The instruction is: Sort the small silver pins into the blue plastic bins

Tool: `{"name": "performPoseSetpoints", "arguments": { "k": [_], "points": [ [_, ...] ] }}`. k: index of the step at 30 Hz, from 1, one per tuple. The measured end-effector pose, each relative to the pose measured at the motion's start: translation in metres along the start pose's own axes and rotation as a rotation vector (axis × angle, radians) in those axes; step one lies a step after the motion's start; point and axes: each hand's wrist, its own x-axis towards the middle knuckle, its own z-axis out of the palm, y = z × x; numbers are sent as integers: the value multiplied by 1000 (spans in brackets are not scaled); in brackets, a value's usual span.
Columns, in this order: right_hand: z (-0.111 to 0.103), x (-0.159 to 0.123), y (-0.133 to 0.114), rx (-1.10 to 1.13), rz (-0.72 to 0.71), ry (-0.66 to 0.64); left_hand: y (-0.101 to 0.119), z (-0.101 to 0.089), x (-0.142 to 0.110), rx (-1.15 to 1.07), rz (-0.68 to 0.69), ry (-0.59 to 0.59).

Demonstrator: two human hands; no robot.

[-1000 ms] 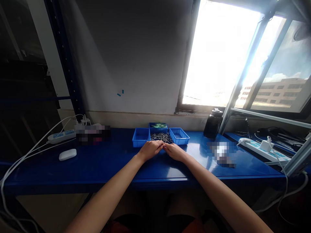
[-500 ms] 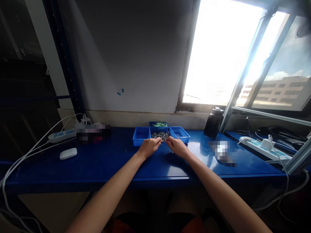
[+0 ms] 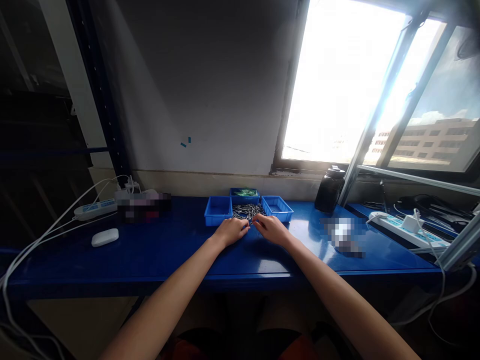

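Note:
A pile of small, thin metal pieces that look like screws [image 3: 247, 211] lies on the blue table between blue bins. My left hand [image 3: 231, 231] is at the near left edge of the pile, its fingers bent and pressed together. Close beside it, my right hand [image 3: 273, 228] has thumb and forefinger pinched at the pile's near right edge. The fingertips almost meet; whatever is in them is too small to make out. An open blue bin [image 3: 218, 219] stands on the left, and another blue bin [image 3: 277, 216] on the right.
Behind the pile, a third blue bin [image 3: 244, 192] holds green plastic. A dark bottle [image 3: 330, 190] stands at the right near a power strip [image 3: 405, 227]. On the left are a white case [image 3: 105, 237] and another power strip [image 3: 96, 209] with cables.
My right hand has shifted slightly left and down, and its fingertips are nearer my left hand. My left hand has dropped a little. The bins have stayed in place.

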Motion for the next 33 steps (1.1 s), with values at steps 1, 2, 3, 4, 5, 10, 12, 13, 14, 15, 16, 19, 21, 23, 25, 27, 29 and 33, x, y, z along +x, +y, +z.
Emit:
{"name": "performPoseSetpoints", "arguments": {
  "k": [1,2,3,4,5,10,12,13,14,15,16,19,21,23,25,27,29,33],
  "points": [
    [0,0,0,-10,12,2,0,0,0,-1,-4,9],
    [0,0,1,-22,27,3,0,-1,0,-5,-9,18],
    [0,1,1,-35,46,5,0,-1,-1,-11,-15,27],
    [1,1,2,-46,65,6,0,-2,-1,-18,-21,36],
    [1,1,3,-53,82,5,0,-3,-1,-24,-24,47],
    [5,3,10,-70,129,-49,4,-9,-4,-53,15,161],
    [6,3,11,-77,110,-77,7,-11,-4,-68,52,191],
    [7,3,10,-79,93,-86,8,-12,-4,-71,70,196],
    [8,3,10,-82,77,-92,9,-12,-5,-69,85,197],
    [8,2,9,-84,63,-98,10,-12,-5,-66,94,198],
    [8,2,8,-85,53,-105,10,-12,-5,-62,100,198],
    [8,2,7,-91,54,-116,11,-12,-5,-57,105,208],
    [8,2,8,-99,78,-107,10,-13,-5,-57,100,209],
    [7,3,10,-104,115,-89,10,-13,-5,-60,76,204],
    [5,3,12,-99,143,-65,8,-12,-4,-65,42,195],
    [4,4,13,-91,153,-47,6,-11,-4,-63,4,177],
    [1,4,11,-77,145,-32,3,-9,-3,-50,-42,145],
    [-3,2,2,-27,70,-4,0,-5,-1,-31,-88,93]
  ]
}}
